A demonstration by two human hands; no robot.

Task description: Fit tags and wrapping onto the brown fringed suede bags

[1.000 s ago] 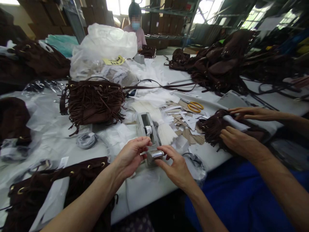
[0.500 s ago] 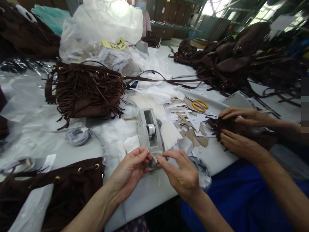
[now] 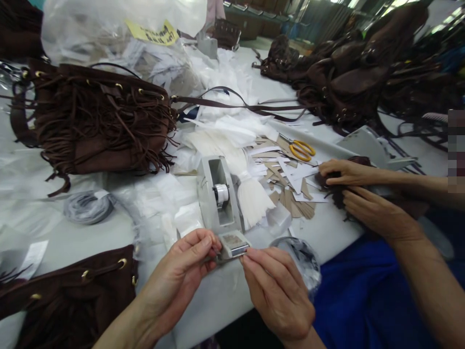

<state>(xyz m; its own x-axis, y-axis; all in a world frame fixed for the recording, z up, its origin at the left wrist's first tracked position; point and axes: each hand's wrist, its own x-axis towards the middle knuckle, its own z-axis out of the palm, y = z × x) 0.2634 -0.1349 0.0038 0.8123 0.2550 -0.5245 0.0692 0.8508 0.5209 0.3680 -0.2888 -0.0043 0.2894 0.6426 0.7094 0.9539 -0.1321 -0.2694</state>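
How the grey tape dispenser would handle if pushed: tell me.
The grey tape dispenser would likely be stiff, since it looks straight-edged and hard. It seems more apt to slide than roll, given its blocky shape. The white core inside may turn, being round.

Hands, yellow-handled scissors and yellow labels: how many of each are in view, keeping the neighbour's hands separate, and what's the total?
Wearer's hands, left hand and right hand: 2
Neighbour's hands: 2
Yellow-handled scissors: 1 pair
Yellow label: 1
Total: 6
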